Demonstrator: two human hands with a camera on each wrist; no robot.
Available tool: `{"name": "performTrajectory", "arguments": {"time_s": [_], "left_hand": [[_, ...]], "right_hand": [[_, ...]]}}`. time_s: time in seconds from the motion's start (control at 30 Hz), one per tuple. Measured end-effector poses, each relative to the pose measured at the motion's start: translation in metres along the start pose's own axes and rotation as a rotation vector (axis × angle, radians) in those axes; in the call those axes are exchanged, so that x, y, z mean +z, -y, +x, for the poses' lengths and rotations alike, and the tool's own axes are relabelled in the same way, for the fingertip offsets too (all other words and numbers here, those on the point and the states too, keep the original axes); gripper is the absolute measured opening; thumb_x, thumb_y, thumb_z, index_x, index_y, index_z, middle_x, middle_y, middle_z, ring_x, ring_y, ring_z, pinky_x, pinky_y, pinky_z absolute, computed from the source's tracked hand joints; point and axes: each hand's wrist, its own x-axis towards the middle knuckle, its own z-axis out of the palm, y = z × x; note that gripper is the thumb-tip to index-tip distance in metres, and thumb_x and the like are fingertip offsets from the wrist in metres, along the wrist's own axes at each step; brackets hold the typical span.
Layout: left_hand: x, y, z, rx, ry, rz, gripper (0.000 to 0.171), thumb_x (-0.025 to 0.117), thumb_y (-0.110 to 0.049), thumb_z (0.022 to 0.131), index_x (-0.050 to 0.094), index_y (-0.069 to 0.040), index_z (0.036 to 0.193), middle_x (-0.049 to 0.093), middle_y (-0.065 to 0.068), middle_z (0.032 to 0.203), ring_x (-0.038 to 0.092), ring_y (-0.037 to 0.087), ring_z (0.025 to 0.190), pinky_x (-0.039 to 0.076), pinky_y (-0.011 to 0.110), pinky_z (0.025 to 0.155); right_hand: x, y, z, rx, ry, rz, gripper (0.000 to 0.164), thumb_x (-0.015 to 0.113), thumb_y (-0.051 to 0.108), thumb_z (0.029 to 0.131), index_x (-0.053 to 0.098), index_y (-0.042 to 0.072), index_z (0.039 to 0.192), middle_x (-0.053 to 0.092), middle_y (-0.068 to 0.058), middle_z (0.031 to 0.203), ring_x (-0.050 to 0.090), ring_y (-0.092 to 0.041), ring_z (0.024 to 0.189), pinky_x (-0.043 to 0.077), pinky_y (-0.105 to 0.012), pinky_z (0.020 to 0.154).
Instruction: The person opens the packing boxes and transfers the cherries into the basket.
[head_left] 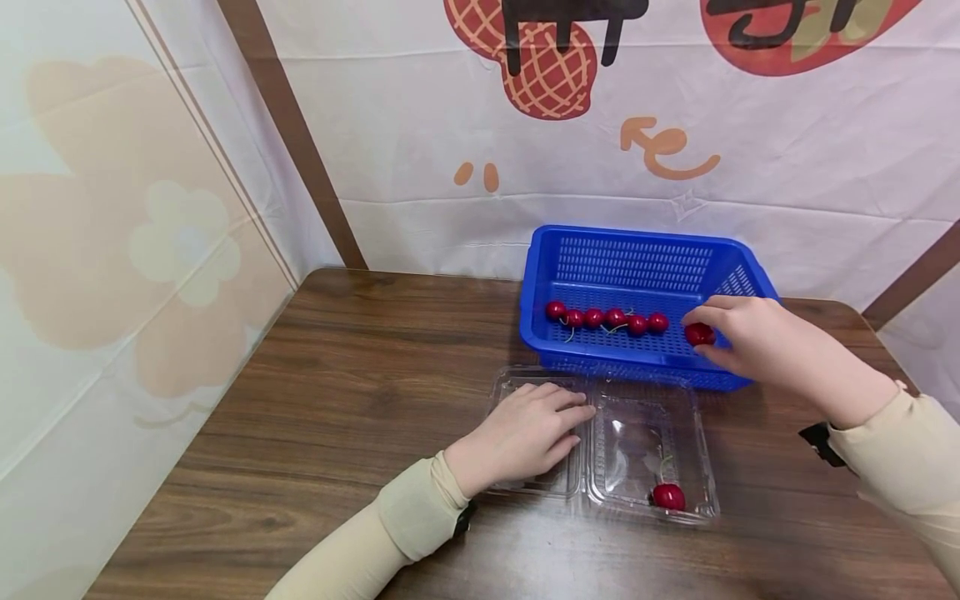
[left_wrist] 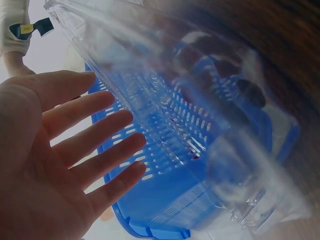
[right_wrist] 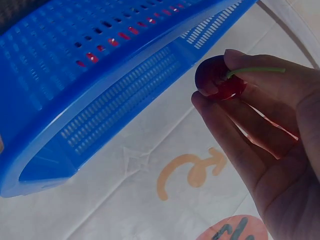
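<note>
Between thumb and fingertips, my right hand (head_left: 765, 342) pinches a dark red cherry (right_wrist: 220, 77) with a green stem, at the right end of the blue plastic basket (head_left: 637, 357). Inside that basket several more cherries (head_left: 615, 317) lie in a row along the floor. My left hand (head_left: 525, 433), its fingers spread and nearly straight, is over the left half of the clear plastic clamshell box (head_left: 645, 433). One cherry (head_left: 668, 497) sits in the near right corner of the box's right half, its stem pointing away from me.
The brown wooden table (head_left: 337, 400) carries the box in front of the basket. Behind the basket hangs a pale printed cloth (head_left: 405, 100), and another flower-patterned cloth (head_left: 97, 275) borders the left side.
</note>
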Motion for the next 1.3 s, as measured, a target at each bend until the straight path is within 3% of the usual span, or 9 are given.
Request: {"name": "performTrajectory", "arguments": {"time_s": [0.2, 0.6, 0.87, 1.3], "left_hand": [[0.0, 0.0, 0.0, -0.01, 0.013, -0.004, 0.038, 0.058, -0.031, 0.092, 0.061, -0.02, 0.128, 0.06, -0.001, 0.129, 0.055, 0.017, 0.119, 0.045, 0.034, 0.098], [0.003, 0.001, -0.001, -0.011, 0.016, 0.004, 0.038, 0.058, -0.031, 0.092, 0.06, -0.02, 0.128, 0.06, -0.001, 0.129, 0.055, 0.017, 0.119, 0.045, 0.034, 0.097], [0.004, 0.001, -0.001, 0.0, 0.001, 0.009, 0.037, 0.058, -0.031, 0.092, 0.061, -0.019, 0.127, 0.06, -0.001, 0.128, 0.055, 0.017, 0.118, 0.045, 0.034, 0.096], [0.004, 0.0, -0.001, -0.003, 0.012, 0.008, 0.037, 0.058, -0.031, 0.092, 0.061, -0.02, 0.128, 0.06, -0.001, 0.129, 0.055, 0.018, 0.119, 0.045, 0.034, 0.097]], "right_hand": [[0.004, -0.01, 0.005, 0.024, 0.024, -0.008, 0.032, 0.085, 0.003, 0.06, 0.069, 0.003, 0.088, 0.063, -0.004, 0.075, 0.059, -0.016, 0.062, 0.051, -0.034, 0.052], [0.004, -0.024, 0.021, 0.092, 0.153, 0.013, 0.028, 0.083, 0.007, 0.068, 0.069, 0.003, 0.092, 0.066, -0.01, 0.081, 0.064, -0.024, 0.069, 0.055, -0.04, 0.059], [0.008, -0.035, 0.033, 0.068, 0.145, 0.009, 0.025, 0.083, 0.006, 0.066, 0.069, 0.004, 0.086, 0.067, -0.009, 0.078, 0.062, -0.022, 0.068, 0.054, -0.041, 0.061], [0.015, -0.044, 0.053, 0.168, 0.267, 0.031, 0.02, 0.081, 0.006, 0.07, 0.07, 0.005, 0.086, 0.068, -0.008, 0.079, 0.061, -0.021, 0.07, 0.054, -0.04, 0.065]]}}
